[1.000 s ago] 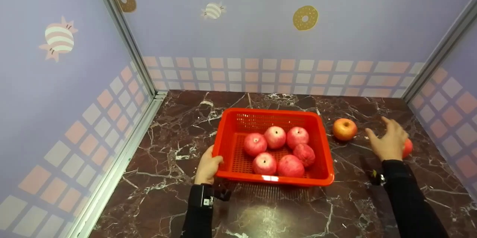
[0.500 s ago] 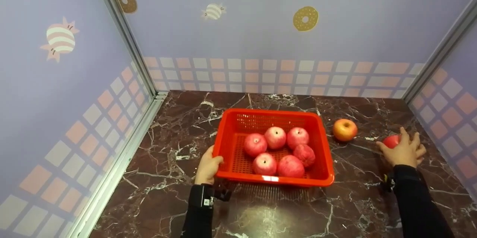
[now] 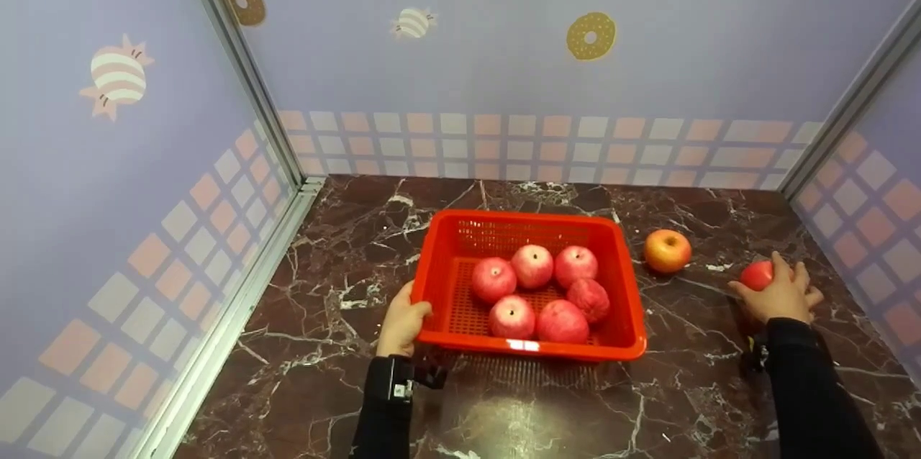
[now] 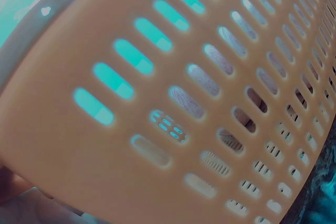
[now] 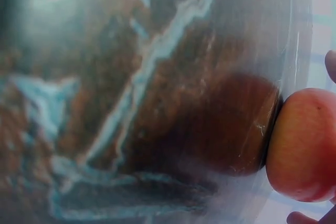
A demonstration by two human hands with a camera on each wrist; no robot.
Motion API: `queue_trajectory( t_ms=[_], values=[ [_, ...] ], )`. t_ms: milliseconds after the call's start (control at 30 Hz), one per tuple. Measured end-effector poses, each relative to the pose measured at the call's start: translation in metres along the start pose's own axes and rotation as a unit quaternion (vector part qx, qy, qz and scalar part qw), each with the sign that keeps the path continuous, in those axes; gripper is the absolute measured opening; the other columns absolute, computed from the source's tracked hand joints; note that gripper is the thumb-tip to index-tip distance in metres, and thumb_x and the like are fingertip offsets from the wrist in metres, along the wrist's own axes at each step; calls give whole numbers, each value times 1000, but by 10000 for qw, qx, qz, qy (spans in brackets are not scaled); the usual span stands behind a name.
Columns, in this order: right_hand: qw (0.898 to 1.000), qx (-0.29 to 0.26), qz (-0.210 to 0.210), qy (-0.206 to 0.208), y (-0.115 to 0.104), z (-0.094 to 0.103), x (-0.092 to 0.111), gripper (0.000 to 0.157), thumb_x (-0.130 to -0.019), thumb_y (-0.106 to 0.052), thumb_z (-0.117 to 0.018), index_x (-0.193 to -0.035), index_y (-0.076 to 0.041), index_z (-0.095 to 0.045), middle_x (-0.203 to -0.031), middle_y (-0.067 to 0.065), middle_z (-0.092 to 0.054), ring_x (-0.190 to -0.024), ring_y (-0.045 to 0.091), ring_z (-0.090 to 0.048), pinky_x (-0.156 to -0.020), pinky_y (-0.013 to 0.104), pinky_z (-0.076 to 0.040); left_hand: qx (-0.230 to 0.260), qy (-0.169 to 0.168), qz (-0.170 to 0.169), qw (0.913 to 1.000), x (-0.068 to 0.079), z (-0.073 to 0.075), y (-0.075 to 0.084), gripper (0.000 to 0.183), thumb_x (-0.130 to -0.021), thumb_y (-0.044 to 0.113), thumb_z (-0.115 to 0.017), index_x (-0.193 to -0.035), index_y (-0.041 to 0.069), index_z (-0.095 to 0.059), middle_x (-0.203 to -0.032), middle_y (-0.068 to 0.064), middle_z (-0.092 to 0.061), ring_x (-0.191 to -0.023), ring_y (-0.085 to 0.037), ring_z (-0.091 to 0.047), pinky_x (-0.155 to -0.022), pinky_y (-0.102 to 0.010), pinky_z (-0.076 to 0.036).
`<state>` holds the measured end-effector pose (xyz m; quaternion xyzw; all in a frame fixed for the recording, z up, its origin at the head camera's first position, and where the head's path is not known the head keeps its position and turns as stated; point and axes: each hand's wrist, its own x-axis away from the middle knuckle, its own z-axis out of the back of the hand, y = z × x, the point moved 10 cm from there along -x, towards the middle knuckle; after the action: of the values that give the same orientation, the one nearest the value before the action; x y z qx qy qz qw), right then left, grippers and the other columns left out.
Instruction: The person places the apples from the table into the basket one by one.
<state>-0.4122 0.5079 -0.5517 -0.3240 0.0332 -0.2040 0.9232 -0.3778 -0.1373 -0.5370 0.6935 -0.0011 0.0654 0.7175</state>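
A red plastic basket (image 3: 529,217) stands on the dark marbled tabletop, with several pinkish-red apples (image 3: 563,321) inside. My left hand (image 3: 401,322) grips its left rim near the front corner, thumb over the edge. The left wrist view is filled by the basket's slotted side wall (image 4: 173,77). To the far right, my right hand (image 3: 781,297) curls thumb and fingers around a red apple (image 3: 757,275). In the right wrist view this apple (image 5: 304,145) rests against the tabletop, fingertips close by it. A yellow-red apple (image 3: 667,251) sits between basket and right hand.
Purple patterned panels (image 3: 504,70) close off the back and both sides. A metal rail (image 3: 230,344) runs along the left edge of the tabletop (image 3: 316,401).
My right hand has moved right and slightly down from above the red apple, and its fingers have closed in around it. The left hand and basket stay in place.
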Motion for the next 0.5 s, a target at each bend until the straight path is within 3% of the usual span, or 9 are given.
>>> queue_trajectory(
  t_ms=[233, 500],
  values=[
    [9996, -17, -165, 233, 2, 1, 3, 96, -94, -43, -67, -161, -3, -12, -158, 45, -4, -138, 69, -13, -99, 84, -28, 63, 37, 35, 10000, 0, 0, 0, 75, -74, -10, -50, -148, -8, -43, -131, -32, -59, -109, -38, -62, -86, -39, -52],
    [9987, -21, -226, 452, 6, 0, 6, 92, -92, -50, -67, -153, 1, -21, -146, 48, -20, -127, 69, -29, -92, 73, -38, 75, 5, 58, 10000, 0, -1, -1, 75, -75, -10, -50, -149, -8, -42, -132, -32, -58, -109, -36, -61, -87, -40, -53]
  ],
)
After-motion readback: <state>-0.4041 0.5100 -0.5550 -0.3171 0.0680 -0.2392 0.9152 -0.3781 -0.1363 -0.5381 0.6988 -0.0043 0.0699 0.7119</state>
